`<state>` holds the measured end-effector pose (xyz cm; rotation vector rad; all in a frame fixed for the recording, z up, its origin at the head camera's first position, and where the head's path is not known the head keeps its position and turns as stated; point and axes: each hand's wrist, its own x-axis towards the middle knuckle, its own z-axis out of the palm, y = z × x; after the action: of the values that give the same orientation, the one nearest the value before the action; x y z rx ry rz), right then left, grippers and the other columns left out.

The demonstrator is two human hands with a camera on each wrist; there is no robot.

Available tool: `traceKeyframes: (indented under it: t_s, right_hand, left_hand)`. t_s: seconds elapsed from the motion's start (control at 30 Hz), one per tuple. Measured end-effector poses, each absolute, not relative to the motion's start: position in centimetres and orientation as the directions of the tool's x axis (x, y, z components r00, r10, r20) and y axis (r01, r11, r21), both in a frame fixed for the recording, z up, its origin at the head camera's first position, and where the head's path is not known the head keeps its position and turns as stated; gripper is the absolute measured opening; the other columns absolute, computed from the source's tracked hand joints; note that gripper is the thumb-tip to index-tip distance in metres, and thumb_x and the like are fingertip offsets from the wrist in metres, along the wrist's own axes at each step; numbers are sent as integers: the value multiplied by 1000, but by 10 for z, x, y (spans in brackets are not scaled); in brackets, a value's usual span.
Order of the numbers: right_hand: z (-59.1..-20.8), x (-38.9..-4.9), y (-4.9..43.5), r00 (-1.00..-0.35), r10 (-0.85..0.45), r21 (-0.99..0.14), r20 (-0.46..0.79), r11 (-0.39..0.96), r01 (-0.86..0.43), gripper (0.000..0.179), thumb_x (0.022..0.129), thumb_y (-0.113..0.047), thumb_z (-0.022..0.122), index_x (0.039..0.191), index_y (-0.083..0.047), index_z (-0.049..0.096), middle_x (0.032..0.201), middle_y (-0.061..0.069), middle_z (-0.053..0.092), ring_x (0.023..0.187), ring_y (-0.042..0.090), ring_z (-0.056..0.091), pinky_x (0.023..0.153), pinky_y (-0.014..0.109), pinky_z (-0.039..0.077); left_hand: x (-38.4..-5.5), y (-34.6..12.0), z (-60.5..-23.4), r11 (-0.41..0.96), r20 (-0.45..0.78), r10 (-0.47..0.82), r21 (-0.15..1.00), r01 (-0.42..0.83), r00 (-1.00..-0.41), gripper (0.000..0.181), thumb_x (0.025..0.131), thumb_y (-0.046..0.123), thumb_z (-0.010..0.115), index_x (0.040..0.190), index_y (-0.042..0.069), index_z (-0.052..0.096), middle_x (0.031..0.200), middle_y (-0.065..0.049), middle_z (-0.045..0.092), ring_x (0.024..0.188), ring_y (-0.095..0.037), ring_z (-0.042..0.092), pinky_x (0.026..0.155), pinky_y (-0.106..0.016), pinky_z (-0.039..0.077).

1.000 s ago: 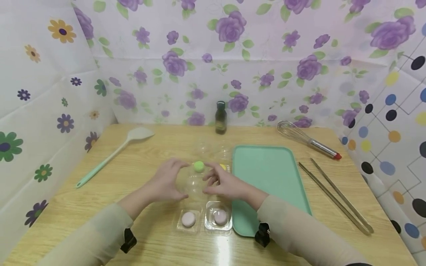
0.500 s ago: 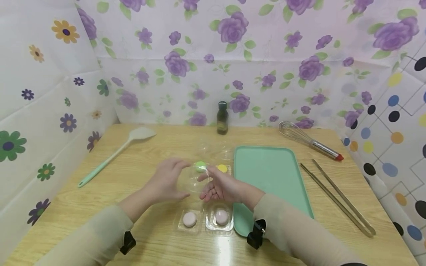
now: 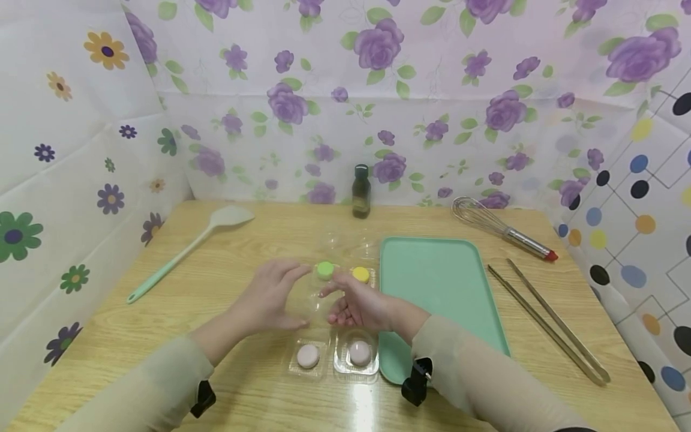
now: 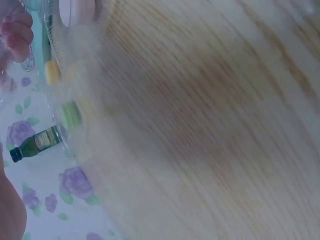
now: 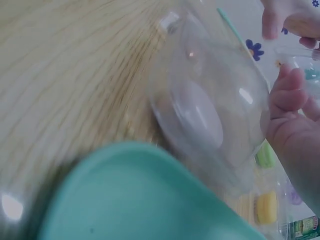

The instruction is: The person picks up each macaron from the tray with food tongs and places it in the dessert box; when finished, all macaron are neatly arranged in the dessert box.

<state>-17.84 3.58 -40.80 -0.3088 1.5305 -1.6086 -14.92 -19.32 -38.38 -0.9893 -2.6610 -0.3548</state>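
Observation:
Between my two hands is a clear plastic dome lid (image 3: 317,302), its edges hard to make out. My left hand (image 3: 267,298) grips it from the left, with fingers and thumb spread around its side. On the right, my right hand (image 3: 363,303) holds its edge with curled fingers. In front of the hands are a pale pink macaron (image 3: 308,356) in a clear tray and another pink macaron (image 3: 359,353) in a clear box; the right wrist view shows a dome over it. Behind them sit a green macaron (image 3: 325,270) and a yellow macaron (image 3: 360,275) in clear boxes.
A mint-green tray (image 3: 437,270) lies right of the boxes. Beyond it are metal tongs (image 3: 545,324) and a whisk (image 3: 502,228). A spatula (image 3: 189,252) lies at the left, and a dark bottle (image 3: 361,192) stands at the back.
My right hand has turned and shifted slightly along the lid, uncovering the yellow macaron. My left hand has stayed nearly in place. The boxes and tools have not moved.

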Motion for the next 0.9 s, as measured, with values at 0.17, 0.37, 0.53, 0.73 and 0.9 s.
traceKeyframes:
  t_s: [0.17,0.37,0.53,0.73,0.9]
  right_hand:
    - [-407,-178,39,-651,-702,-954,-289,152,259,65,89,-49,46,135,-3,41,80,4,58,70,14,49,65,25,40]
    - [-406,-176,46,-700,-709,-956,-80,253,-147,47,93,-33,54,133,-9,46,99,10,59,85,20,55,75,34,47]
    - [-406,-173,48,-710,-704,-884,8,327,-334,56,85,-33,68,132,-11,48,104,0,57,93,14,56,80,30,48]
    - [-411,-170,48,-714,-699,-847,35,359,-393,61,79,-36,73,127,-6,51,109,-3,56,94,11,54,76,28,49]
    - [-415,-168,48,-707,-705,-807,52,387,-445,62,76,-42,74,124,-8,54,111,-3,57,96,10,54,77,31,50]
  left_hand:
    - [-149,-196,-381,730,235,542,342,591,-807,99,59,46,83,138,6,39,134,-14,43,124,-33,37,102,-56,27]
    - [-152,-203,-382,622,27,551,653,432,-834,60,85,31,65,136,7,43,132,-10,47,114,-32,45,91,-52,40]
    - [-152,-206,-382,572,-76,567,753,325,-820,54,90,34,60,134,7,45,130,-12,49,105,-26,47,81,-43,45]
    - [-148,-205,-379,616,-124,540,733,290,-833,67,77,33,74,133,10,47,129,-6,50,106,-25,47,82,-42,44]
    - [-144,-204,-380,650,-144,527,703,288,-838,71,73,36,78,132,10,49,128,-3,52,106,-23,49,81,-41,45]
